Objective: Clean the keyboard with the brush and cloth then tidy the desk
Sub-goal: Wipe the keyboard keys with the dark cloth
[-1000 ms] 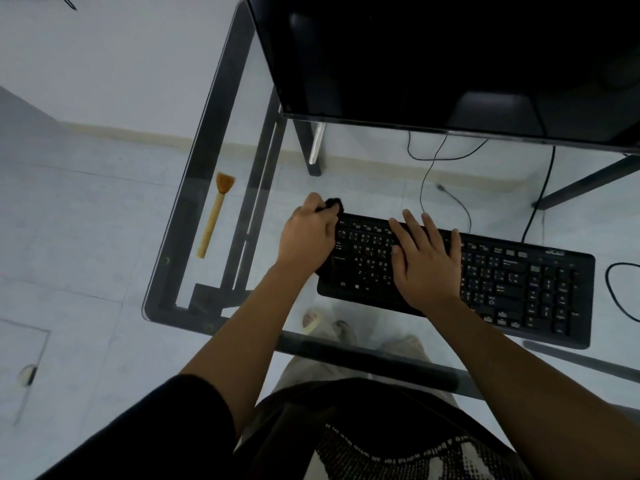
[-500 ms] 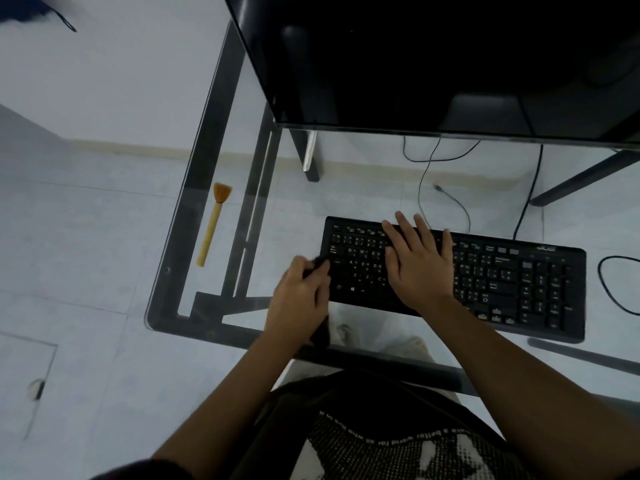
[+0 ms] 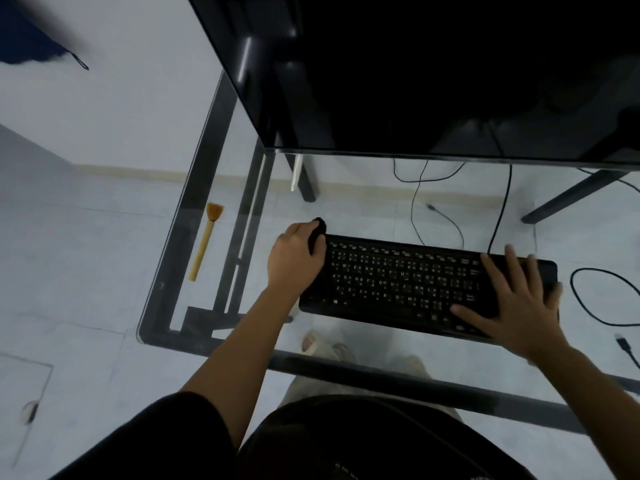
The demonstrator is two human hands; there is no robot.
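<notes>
Now the cloth (image 3: 317, 233), gripped in the left hand (image 3: 294, 259), is returned to the keyboard's (image 3: 408, 282) far-left corner, mid-bench, while the right hand (image 3: 516, 303), moved rightward, is spread flat, so wiping continues.

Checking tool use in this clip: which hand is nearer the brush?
Left. The left hand, holding a dark cloth, is just right of the brush; the right hand rests on the keyboard's far end.

Black short sleeve (image 3: 166, 431), bare forearms, dark patterned top (image 3: 363, 445)
</notes>
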